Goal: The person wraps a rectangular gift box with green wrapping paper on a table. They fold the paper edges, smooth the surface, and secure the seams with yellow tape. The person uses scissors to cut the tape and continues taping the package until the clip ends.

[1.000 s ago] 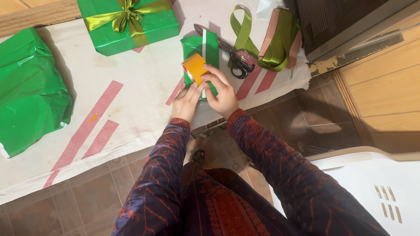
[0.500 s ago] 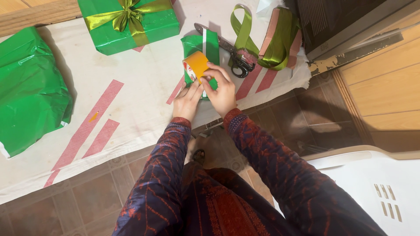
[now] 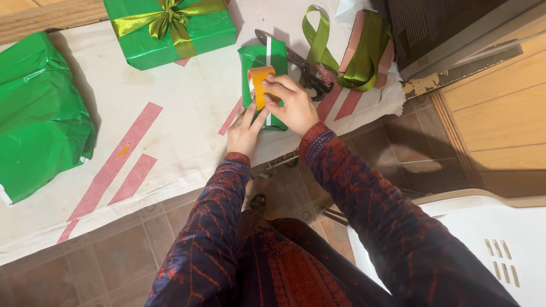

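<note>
A small parcel wrapped in green paper (image 3: 263,58) lies on the white cloth with pink stripes (image 3: 170,119). My right hand (image 3: 293,105) holds an orange roll of tape (image 3: 259,84) upright over the parcel. My left hand (image 3: 245,132) rests at the parcel's near edge, fingers pressing on it just below the roll. Black-handled scissors (image 3: 304,71) lie just right of the parcel, touching my right hand's far side.
A larger green gift box with a gold-green bow (image 3: 170,28) sits at the top. A crumpled bundle of green paper (image 3: 40,113) is at the left. Green ribbon loops (image 3: 347,51) lie beside the scissors. White plastic chair (image 3: 483,244) at lower right; tiled floor below.
My right hand has carried the tape roll farther up along the parcel and turned it on edge. My left hand has stayed at the parcel's near end.
</note>
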